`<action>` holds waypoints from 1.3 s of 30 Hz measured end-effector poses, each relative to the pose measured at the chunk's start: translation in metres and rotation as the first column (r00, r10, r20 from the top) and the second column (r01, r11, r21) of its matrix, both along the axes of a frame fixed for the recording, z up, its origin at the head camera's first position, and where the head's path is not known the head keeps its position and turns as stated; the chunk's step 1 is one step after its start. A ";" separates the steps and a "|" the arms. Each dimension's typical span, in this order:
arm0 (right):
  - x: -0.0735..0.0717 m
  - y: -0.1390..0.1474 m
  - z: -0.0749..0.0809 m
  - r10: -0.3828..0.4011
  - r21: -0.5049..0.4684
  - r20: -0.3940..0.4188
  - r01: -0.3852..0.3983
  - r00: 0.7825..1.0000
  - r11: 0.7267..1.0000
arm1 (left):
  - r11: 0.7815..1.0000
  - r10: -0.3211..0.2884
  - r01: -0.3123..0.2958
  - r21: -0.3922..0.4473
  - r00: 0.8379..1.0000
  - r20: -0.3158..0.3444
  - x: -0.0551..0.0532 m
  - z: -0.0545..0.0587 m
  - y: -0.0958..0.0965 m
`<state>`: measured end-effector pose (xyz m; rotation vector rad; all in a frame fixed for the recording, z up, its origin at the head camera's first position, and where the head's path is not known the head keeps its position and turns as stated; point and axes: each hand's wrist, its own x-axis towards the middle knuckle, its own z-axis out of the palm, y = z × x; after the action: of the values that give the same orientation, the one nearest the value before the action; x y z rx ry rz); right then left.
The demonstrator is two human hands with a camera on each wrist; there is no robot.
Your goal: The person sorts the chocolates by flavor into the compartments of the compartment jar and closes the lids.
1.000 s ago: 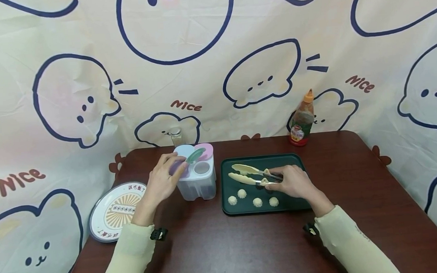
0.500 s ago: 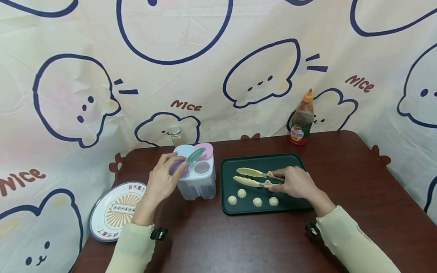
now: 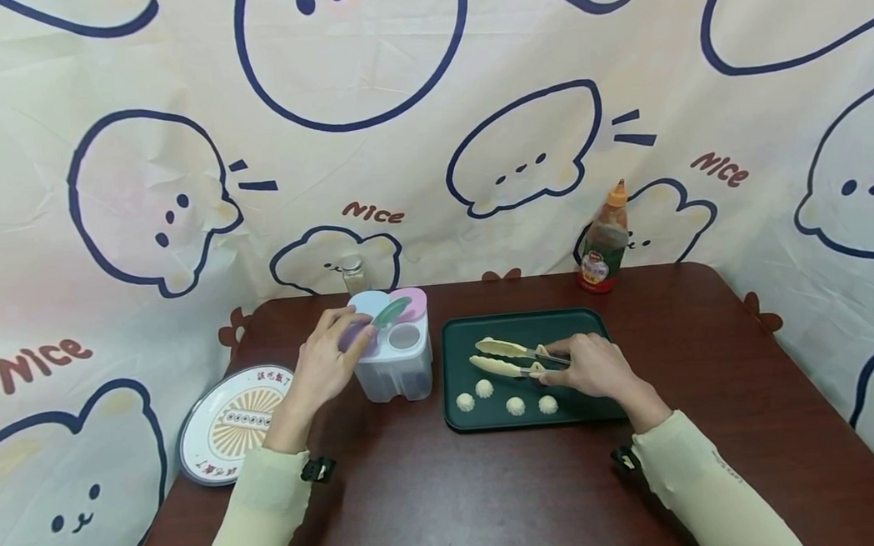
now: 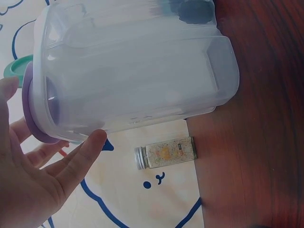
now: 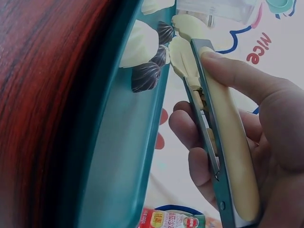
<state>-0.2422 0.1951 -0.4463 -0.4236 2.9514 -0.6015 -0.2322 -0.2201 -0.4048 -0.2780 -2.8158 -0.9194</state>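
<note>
My left hand (image 3: 325,359) holds a clear storage box (image 3: 396,376) at its corner, thumb by the purple lid (image 3: 358,338) and fingers along its side. The box's green lid (image 3: 392,311) stands up over a round opening, close to my fingers. My right hand (image 3: 591,365) grips a pair of food tongs (image 3: 504,357) with cream tips. The tongs' tips are spread over a dark green tray (image 3: 457,422). Several small pale swirled pieces (image 3: 515,405) lie on it. In the right wrist view, dark swirled pieces (image 5: 146,77) lie beside the tongs' tips.
A sauce bottle (image 3: 603,246) with an orange cap stands behind the tray. A small glass jar (image 3: 354,275) is behind the box. On the left lies a round white plate or mat (image 3: 236,423). A patterned cloth (image 3: 416,174) hangs behind the brown table (image 3: 436,498).
My right hand has moved the tongs slightly to the right over the tray, mostly in the first half second. My left hand has stayed at the box.
</note>
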 end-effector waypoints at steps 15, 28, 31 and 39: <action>-0.002 -0.004 -0.002 0.003 0.057 0.010 -0.003 1.000 0.998 | 1.000 -0.002 0.002 0.008 1.000 -0.007 0.000 -0.002 -0.001; -0.003 0.000 -0.006 0.005 0.008 0.027 -0.005 1.000 1.000 | 1.000 0.001 -0.001 0.006 1.000 -0.005 -0.001 -0.003 -0.001; -0.002 0.000 -0.006 0.005 0.002 0.020 -0.005 1.000 1.000 | 1.000 0.001 -0.001 0.005 1.000 -0.008 0.000 -0.002 0.000; -0.002 0.003 -0.007 0.002 -0.021 0.012 -0.001 1.000 1.000 | 1.000 0.003 -0.003 0.007 1.000 -0.005 0.000 -0.001 0.000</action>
<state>-0.2439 0.1980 -0.4530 -0.4223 2.9354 -0.6325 -0.2322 -0.2200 -0.4056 -0.2756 -2.8071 -0.9257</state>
